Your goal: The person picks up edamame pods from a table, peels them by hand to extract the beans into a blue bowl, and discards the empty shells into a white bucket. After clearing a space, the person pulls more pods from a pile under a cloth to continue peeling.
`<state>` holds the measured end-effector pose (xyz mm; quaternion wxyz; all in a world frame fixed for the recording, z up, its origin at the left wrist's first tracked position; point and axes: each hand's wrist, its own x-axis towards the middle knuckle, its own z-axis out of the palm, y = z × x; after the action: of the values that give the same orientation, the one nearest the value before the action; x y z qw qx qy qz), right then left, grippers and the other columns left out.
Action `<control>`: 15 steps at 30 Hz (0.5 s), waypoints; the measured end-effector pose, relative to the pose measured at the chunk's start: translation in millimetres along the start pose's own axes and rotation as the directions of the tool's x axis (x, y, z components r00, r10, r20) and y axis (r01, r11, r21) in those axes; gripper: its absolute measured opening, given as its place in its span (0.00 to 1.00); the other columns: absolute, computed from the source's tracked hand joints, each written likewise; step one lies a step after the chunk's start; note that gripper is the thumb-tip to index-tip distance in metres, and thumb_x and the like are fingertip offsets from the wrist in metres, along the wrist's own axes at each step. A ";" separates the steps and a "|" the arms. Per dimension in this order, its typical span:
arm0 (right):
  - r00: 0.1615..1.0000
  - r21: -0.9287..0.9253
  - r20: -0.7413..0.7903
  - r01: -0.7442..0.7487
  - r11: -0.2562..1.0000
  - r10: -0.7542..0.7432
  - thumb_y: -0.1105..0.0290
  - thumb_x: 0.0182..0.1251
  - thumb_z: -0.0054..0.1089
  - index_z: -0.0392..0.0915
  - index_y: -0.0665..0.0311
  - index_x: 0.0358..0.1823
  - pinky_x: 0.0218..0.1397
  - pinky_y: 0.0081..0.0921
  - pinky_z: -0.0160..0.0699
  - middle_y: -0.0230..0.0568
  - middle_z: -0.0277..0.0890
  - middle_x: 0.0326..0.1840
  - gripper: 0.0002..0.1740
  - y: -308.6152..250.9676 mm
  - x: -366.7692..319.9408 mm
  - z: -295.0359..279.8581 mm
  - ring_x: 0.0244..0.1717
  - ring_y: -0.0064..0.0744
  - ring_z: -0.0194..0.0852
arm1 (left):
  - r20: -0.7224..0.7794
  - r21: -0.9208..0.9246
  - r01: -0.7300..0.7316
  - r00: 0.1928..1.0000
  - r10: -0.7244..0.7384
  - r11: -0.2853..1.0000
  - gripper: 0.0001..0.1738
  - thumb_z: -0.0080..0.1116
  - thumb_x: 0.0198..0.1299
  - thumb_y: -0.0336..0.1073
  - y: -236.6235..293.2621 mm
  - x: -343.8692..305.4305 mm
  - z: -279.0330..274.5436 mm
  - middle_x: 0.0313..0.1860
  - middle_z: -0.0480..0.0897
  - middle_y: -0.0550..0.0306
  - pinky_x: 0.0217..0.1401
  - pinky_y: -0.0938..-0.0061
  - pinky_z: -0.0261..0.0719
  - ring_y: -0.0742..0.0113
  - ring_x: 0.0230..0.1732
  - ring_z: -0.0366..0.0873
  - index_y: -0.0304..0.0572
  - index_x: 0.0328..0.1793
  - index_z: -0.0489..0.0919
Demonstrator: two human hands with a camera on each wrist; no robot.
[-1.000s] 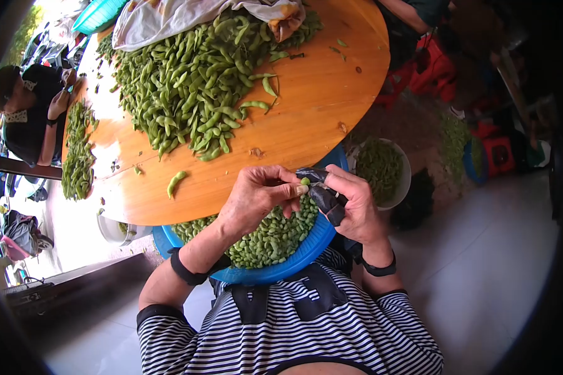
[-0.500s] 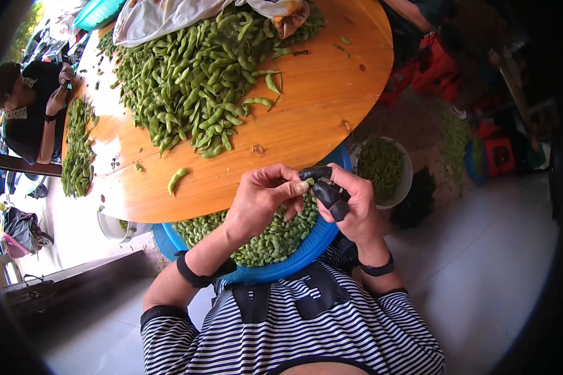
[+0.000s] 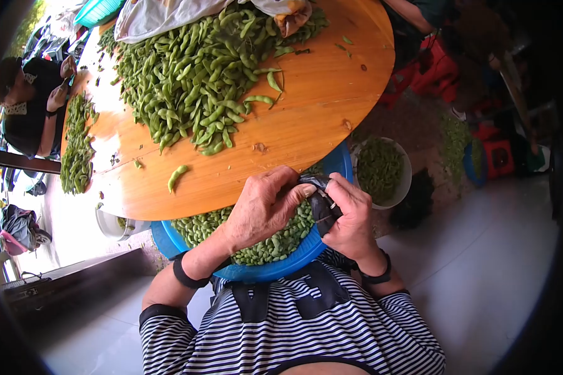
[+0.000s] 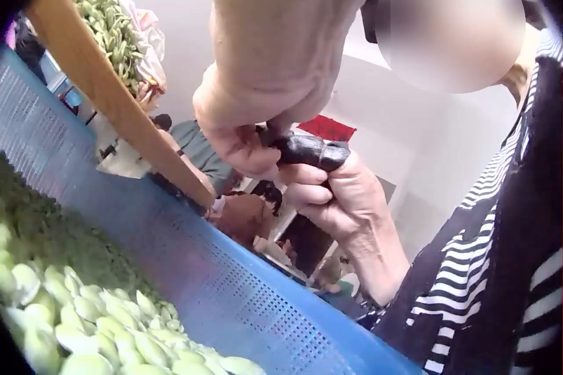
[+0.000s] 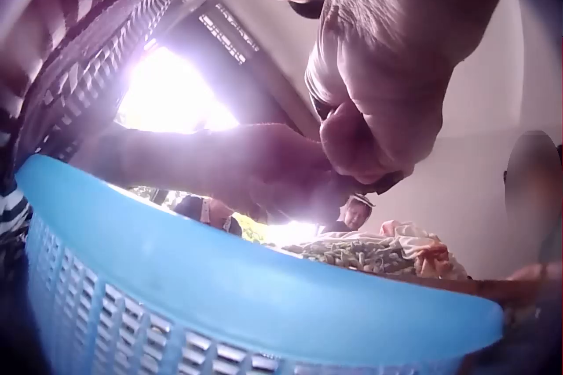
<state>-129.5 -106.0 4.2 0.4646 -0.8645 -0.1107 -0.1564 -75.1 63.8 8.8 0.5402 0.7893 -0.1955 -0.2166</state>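
Note:
My left hand (image 3: pixel 263 203) and my right hand (image 3: pixel 350 212) meet over a blue basket (image 3: pixel 294 265) of shelled green soybeans (image 3: pixel 275 240). Black wrappings (image 3: pixel 322 209) cover the thumb and forefinger of the right hand. The left thumb and curled fingers press up against these wrapped fingertips. In the left wrist view the left hand (image 4: pixel 255 111) bends down onto the wrapped fingers of the right hand (image 4: pixel 339 195). A soybean pod, seen between the fingertips a moment earlier, is now hidden by the fingers.
A heap of soybean pods (image 3: pixel 187 87) lies on the wooden table (image 3: pixel 313 119), partly under a white cloth (image 3: pixel 169 19). A single pod (image 3: pixel 177 178) lies near the edge. A white bucket (image 3: pixel 406 178) of pods stands at right. Another person (image 3: pixel 28 112) sits at left.
The green pod between the fingertips has gone out of sight. My left hand has turned knuckles-up and closed in against the right hand's wrapped fingers.

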 end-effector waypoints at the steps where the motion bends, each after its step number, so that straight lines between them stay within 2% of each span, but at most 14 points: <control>1: 1.000 0.012 0.016 -0.004 1.000 0.004 0.80 0.49 0.60 0.71 0.69 0.35 0.31 0.39 0.70 0.49 0.67 0.31 0.11 -0.8 -0.3 -1.0 0.30 0.55 0.72 | 0.002 -0.002 0.003 1.000 -0.003 1.000 0.13 0.62 0.64 0.34 -2.0 0.8 -0.6 0.26 0.73 0.45 0.27 0.61 0.72 0.50 0.24 0.77 0.30 0.36 0.74; 2: 1.000 0.012 0.018 -0.006 1.000 0.005 0.80 0.49 0.60 0.71 0.69 0.35 0.31 0.39 0.70 0.49 0.67 0.31 0.11 0.7 -0.2 -1.2 0.30 0.55 0.72 | -0.005 0.127 -0.187 0.982 0.189 0.974 0.12 0.61 0.64 0.32 -5.2 2.1 -0.7 0.26 0.72 0.45 0.27 0.59 0.71 0.47 0.26 0.75 0.30 0.36 0.73; 3: 0.999 0.038 0.039 -0.014 0.999 0.012 0.80 0.50 0.59 0.71 0.70 0.35 0.31 0.38 0.70 0.49 0.67 0.30 0.10 3.6 0.8 -1.0 0.30 0.55 0.71 | 0.013 0.254 -0.365 0.927 0.374 0.895 0.11 0.60 0.63 0.31 -8.1 2.9 -0.7 0.26 0.71 0.45 0.28 0.57 0.70 0.44 0.28 0.74 0.30 0.36 0.71; 5: 0.998 0.064 0.060 -0.022 0.998 0.018 0.81 0.51 0.58 0.72 0.70 0.35 0.31 0.38 0.70 0.49 0.68 0.29 0.09 9.0 3.1 -0.7 0.30 0.54 0.71 | 0.035 0.246 -0.369 0.927 0.373 0.896 0.10 0.59 0.62 0.29 -12.7 2.6 -0.4 0.26 0.69 0.44 0.29 0.56 0.70 0.41 0.29 0.73 0.30 0.35 0.70; 7: 0.990 0.199 0.107 -0.111 0.974 0.091 0.82 0.54 0.56 0.72 0.71 0.37 0.32 0.36 0.71 0.48 0.67 0.26 0.08 13.8 5.3 -1.8 0.28 0.47 0.72 | 0.056 0.237 -0.373 0.927 0.370 0.897 0.09 0.58 0.61 0.27 -18.8 2.7 -1.0 0.26 0.68 0.44 0.30 0.54 0.70 0.38 0.31 0.71 0.31 0.35 0.69; 8: 0.961 0.221 0.219 -0.220 0.950 0.171 0.81 0.59 0.54 0.75 0.72 0.38 0.25 0.29 0.67 0.41 0.68 0.24 0.06 14.1 5.8 -9.0 0.24 0.31 0.70 | 0.074 0.247 -0.400 0.916 0.394 0.883 0.08 0.55 0.65 0.28 -22.5 2.6 -1.8 0.26 0.70 0.46 0.30 0.58 0.70 0.44 0.29 0.72 0.31 0.39 0.70; 9: 0.960 0.221 0.221 -0.220 0.950 0.171 0.81 0.59 0.54 0.75 0.72 0.38 0.25 0.29 0.67 0.41 0.68 0.24 0.06 17.4 5.3 -12.2 0.24 0.31 0.70 | 0.093 0.255 -0.427 0.904 0.417 0.868 0.07 0.51 0.70 0.30 -23.3 2.4 -3.5 0.27 0.72 0.48 0.31 0.62 0.70 0.50 0.27 0.72 0.31 0.42 0.70; 10: 0.876 0.542 0.361 -0.477 0.692 0.320 0.78 0.62 0.54 0.75 0.73 0.39 0.22 0.23 0.63 0.37 0.69 0.24 0.06 21.8 4.5 -14.0 0.22 0.24 0.67 | 0.091 0.255 -0.426 0.904 0.417 0.868 0.07 0.51 0.70 0.30 -21.3 0.3 -6.7 0.27 0.72 0.48 0.31 0.62 0.70 0.50 0.27 0.72 0.31 0.42 0.70; 11: 0.754 0.715 0.539 -0.645 0.271 0.375 0.76 0.64 0.54 0.76 0.73 0.40 0.18 0.17 0.59 0.34 0.69 0.24 0.07 27.9 3.3 -15.0 0.21 0.16 0.64 | 0.143 -0.007 -0.191 0.971 0.190 0.982 0.08 0.49 0.71 0.31 -13.5 -2.1 -11.6 0.28 0.75 0.50 0.31 0.66 0.72 0.56 0.28 0.75 0.31 0.43 0.71; 12: 0.838 0.835 0.516 -0.538 0.117 0.177 0.71 0.68 0.54 0.75 0.75 0.46 0.17 0.08 0.51 0.36 0.73 0.30 0.12 41.7 0.5 -8.9 0.19 0.10 0.58 | 0.253 -0.247 0.089 0.967 -0.024 0.965 0.09 0.48 0.73 0.33 -9.2 -3.1 -14.2 0.29 0.77 0.53 0.31 0.70 0.74 0.62 0.29 0.78 0.31 0.45 0.72; 13: 0.838 0.834 0.516 -0.538 0.119 0.176 0.71 0.68 0.54 0.75 0.75 0.46 0.17 0.08 0.51 0.36 0.73 0.30 0.12 44.6 -2.2 -8.5 0.19 0.10 0.58 | 0.252 -0.248 0.087 0.968 -0.023 0.965 0.09 0.48 0.73 0.33 -10.6 -3.1 -13.6 0.29 0.77 0.53 0.31 0.70 0.74 0.62 0.29 0.78 0.31 0.45 0.72; 15: 0.821 0.860 0.499 -0.508 -0.045 0.278 0.70 0.68 0.55 0.73 0.76 0.51 0.17 0.08 0.51 0.41 0.76 0.35 0.16 41.7 -2.7 -5.5 0.19 0.09 0.55 | 0.268 -0.660 0.166 0.963 0.024 0.732 0.11 0.47 0.74 0.36 -18.0 -4.2 -10.5 0.33 0.79 0.55 0.32 0.76 0.76 0.72 0.32 0.78 0.35 0.45 0.74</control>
<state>-118.9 -133.5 -26.1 0.9275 -0.3296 0.0278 0.1742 -71.4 80.2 -4.1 0.7511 0.5103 -0.1412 -0.3943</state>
